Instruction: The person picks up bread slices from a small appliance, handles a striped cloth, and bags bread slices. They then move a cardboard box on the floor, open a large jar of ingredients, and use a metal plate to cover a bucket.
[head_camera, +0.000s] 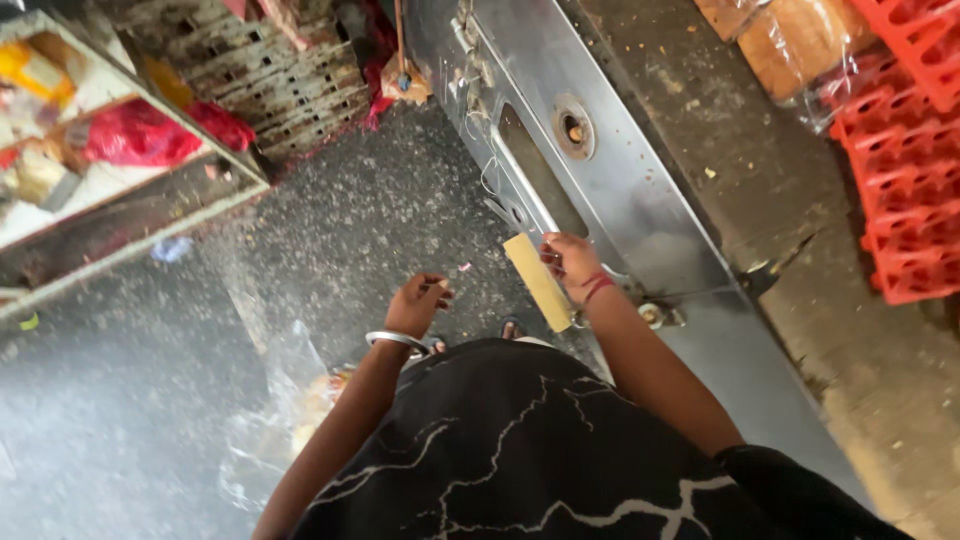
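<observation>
My right hand grips the top end of a flat, pale yellow strip that hangs down beside the edge of a steel counter. My left hand, with a silver bangle at the wrist, hovers lower and to the left with its fingers curled around something small that I cannot make out. Both hands are over the dark speckled floor. My black top with white crack-like lines fills the bottom of the view.
The steel counter has a slot and a round fitting. Red plastic crates and a wrapped brown package lie at the right. A shelf with red bags stands at the left, a dirty crate behind, clear plastic on the floor.
</observation>
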